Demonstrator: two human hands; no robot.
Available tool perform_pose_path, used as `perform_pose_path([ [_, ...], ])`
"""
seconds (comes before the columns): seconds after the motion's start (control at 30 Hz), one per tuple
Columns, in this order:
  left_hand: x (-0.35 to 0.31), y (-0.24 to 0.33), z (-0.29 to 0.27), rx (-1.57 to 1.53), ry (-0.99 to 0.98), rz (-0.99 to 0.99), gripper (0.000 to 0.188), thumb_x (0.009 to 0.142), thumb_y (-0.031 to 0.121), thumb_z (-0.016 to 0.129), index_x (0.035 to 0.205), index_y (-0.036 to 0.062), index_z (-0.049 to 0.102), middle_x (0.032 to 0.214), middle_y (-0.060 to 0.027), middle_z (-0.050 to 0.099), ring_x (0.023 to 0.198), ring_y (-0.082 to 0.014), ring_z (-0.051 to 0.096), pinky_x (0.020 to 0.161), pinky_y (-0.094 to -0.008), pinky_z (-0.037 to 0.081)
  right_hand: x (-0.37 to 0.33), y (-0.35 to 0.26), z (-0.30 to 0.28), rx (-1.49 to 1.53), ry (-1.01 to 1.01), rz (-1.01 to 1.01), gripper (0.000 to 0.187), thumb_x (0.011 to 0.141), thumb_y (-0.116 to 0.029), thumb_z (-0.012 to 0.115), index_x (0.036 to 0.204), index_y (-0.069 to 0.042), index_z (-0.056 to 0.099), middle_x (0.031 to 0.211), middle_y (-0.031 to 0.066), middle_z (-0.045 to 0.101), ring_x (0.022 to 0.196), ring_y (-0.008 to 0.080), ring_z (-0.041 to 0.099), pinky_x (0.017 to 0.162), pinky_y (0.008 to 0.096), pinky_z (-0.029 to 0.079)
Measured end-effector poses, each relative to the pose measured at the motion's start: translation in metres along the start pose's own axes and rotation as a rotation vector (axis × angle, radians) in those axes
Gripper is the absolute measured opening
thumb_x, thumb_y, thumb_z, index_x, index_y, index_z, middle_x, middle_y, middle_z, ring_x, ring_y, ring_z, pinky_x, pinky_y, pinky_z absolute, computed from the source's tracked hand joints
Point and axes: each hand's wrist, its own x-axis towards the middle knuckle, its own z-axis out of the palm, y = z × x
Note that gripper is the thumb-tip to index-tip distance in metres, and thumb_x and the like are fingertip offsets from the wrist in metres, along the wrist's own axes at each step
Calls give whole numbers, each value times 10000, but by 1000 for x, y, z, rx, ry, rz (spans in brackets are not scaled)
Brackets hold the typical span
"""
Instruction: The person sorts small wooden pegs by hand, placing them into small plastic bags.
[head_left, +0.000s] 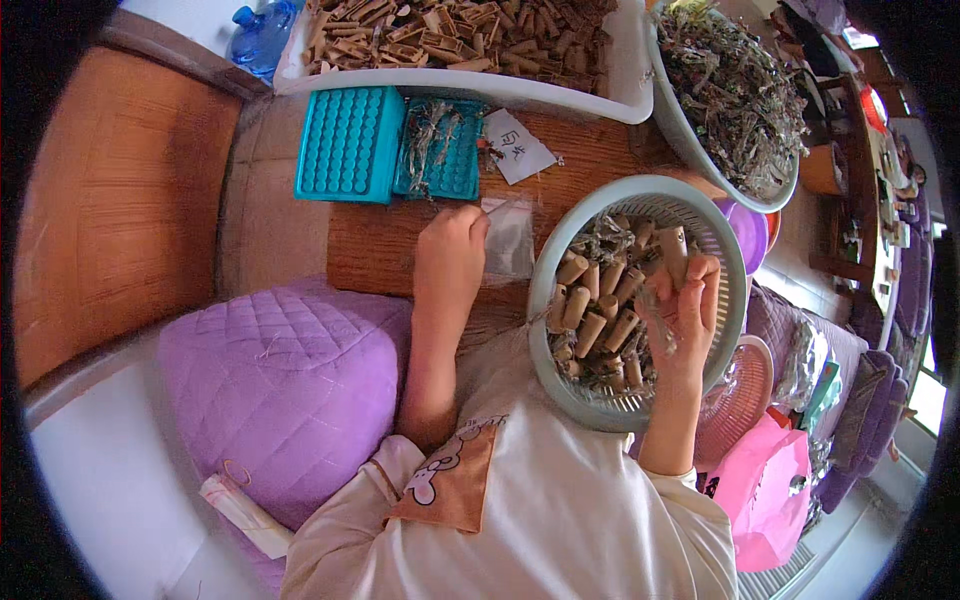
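Observation:
My right hand (690,310) is raised over a round grey-green plastic basket (560,395), its fingers closed on a short brown cardboard tube (674,252) held upright. Silvery shredded strands (655,325) hang by that palm. Several more brown tubes (592,330) lie in the basket among similar tangled strands. My left hand (452,245) is closed above the wooden table, beside a clear plastic bag (510,240). Whatever its fingertips pinch is too small to make out. Just beyond it sits a teal tray (462,180) of round pockets with strands on it.
A taller teal pocketed block (348,145) stands left of the tray, and a white handwritten card (518,148) lies right. Behind are a white bin (560,95) of brown pieces and a tub (690,150) heaped with strands. Purple quilted padding (290,370) is at left, a pink bag (770,490) at right.

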Motion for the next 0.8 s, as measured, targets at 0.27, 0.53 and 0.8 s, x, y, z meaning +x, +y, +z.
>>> perform_pose_path([
  [0.27,-12,49,-31,-1339,-743,-240,460,734,114,646,1139,25,446,699,-40,584,612,-80,536,533,-205,412,-3,-5,19,100,-139,-12,124,899,-228,398,937,-153,307,734,26,360,657,115,376,484,226,356],
  [0.53,-32,79,-6,-1184,-648,-205,260,760,61,612,980,20,480,664,-11,545,600,-55,513,506,-193,399,-5,-4,19,-167,-201,11,252,879,-138,404,1074,-73,259,979,58,355,844,100,366,726,221,330],
  [0.8,-25,73,-19,-814,-257,35,176,754,68,608,906,27,529,700,-57,605,605,-104,577,543,-227,453,-8,-27,29,-177,-156,153,307,868,-188,475,1098,-21,358,970,81,550,819,103,513,670,218,432],
])
